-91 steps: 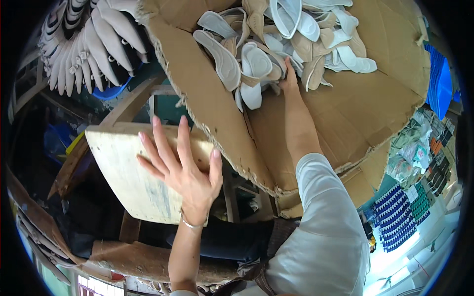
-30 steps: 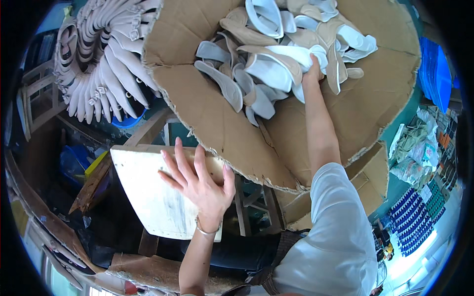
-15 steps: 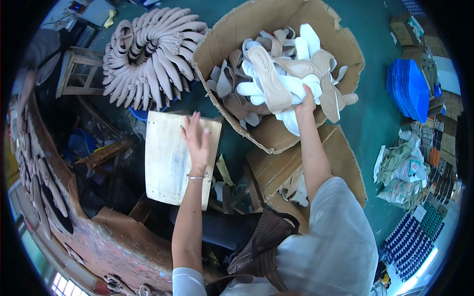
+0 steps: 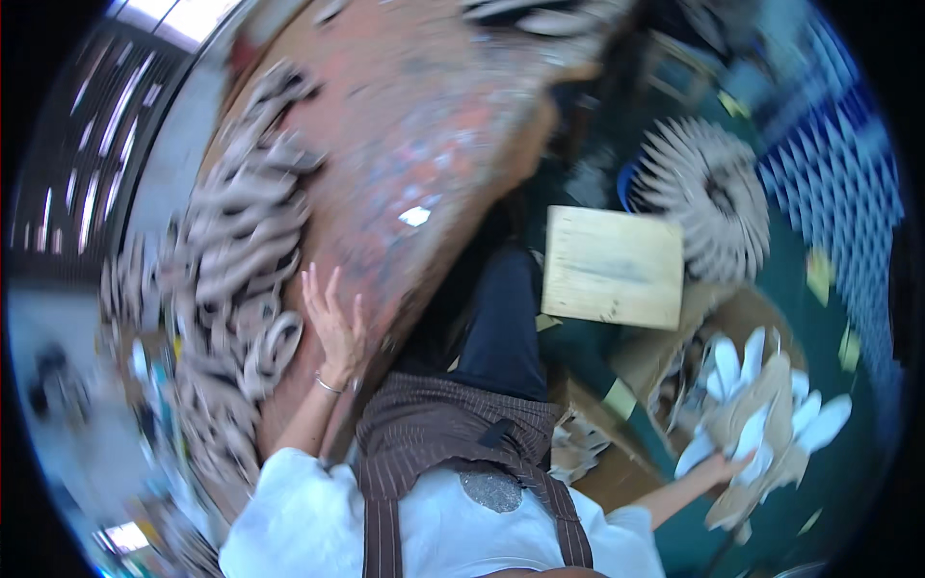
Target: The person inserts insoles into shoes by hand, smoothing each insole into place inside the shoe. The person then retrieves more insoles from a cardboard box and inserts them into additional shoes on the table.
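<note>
Right hand [image 4: 718, 469] lifted bunch of white-and-tan insoles [image 4: 761, 414] from box.

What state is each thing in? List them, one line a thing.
left hand: open, fingers spread, flat on the worktable edge.
right hand: stretched back, gripping a bunch of white and tan shoe insoles.
cardboard box: open, flaps out.
wooden board: lying flat, bare.
worktable: stained, grey insoles heaped on it.
fan of insoles: spread in a ring.
</note>
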Demonstrator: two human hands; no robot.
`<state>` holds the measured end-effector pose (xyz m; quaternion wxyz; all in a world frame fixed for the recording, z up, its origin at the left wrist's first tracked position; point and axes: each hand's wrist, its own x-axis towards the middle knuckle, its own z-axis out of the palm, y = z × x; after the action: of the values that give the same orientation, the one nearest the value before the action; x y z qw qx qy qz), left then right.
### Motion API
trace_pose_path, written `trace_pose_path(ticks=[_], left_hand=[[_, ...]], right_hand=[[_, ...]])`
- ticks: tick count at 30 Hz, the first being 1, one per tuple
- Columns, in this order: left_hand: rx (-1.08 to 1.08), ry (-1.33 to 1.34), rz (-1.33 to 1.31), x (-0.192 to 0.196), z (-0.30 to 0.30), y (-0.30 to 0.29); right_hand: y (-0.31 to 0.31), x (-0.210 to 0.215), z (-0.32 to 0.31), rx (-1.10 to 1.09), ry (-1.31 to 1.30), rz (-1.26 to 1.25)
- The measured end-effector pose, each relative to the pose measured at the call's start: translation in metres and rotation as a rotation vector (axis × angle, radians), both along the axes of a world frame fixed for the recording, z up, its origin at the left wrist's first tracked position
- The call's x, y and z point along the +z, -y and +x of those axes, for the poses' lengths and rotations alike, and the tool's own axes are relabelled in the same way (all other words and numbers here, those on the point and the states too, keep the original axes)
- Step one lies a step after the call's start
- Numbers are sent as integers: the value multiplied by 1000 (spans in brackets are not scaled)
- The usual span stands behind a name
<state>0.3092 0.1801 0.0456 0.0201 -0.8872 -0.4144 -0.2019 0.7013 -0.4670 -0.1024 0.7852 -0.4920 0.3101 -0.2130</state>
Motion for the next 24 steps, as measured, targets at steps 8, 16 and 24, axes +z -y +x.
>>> trace_pose_path(ticks=[8, 16, 24], left_hand=[[688, -57, -124, -56, -251, 112], [993, 135, -469, -67, -299, 112], [937, 159, -613, -61, -310, 115]], right_hand=[[-173, 150, 36, 551, 174, 22], [-449, 244, 3, 1237, 293, 1], [-768, 203, -91, 1948, 63, 155]])
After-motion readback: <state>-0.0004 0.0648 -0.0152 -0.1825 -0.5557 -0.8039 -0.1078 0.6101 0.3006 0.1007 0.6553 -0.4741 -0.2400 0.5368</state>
